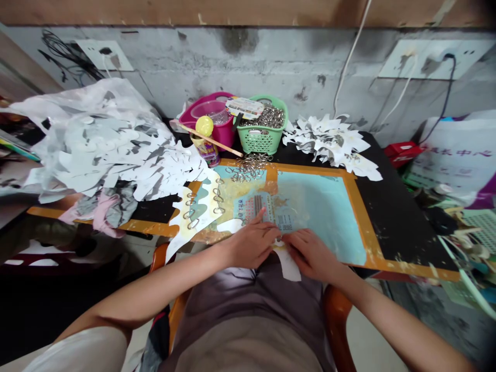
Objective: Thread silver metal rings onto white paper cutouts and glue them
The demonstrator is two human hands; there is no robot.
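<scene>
At the table's front edge, both my hands work on a white cut-out piece (290, 266) whose lower end hangs toward my lap. My left hand (253, 242) presses on its upper part with the fingertips, the index finger pointing away from me. From the right, my right hand (309, 253) pinches the same piece. A small metal bit shows between the fingertips, too small to make out. To the left lie white scalloped pieces (201, 219) carrying oval metal rings (218, 198). A pile of loose rings (251, 165) lies farther back on the blue sheet (321, 212).
A green basket (260, 142) full of metal rings stands by a pink basket (225, 135). A can (209, 152) with a yellow lid and a stick (217, 140) sits before them. White cut-outs heap up left (116, 144) and right (329, 142). Orange tape (358, 217) borders the sheet.
</scene>
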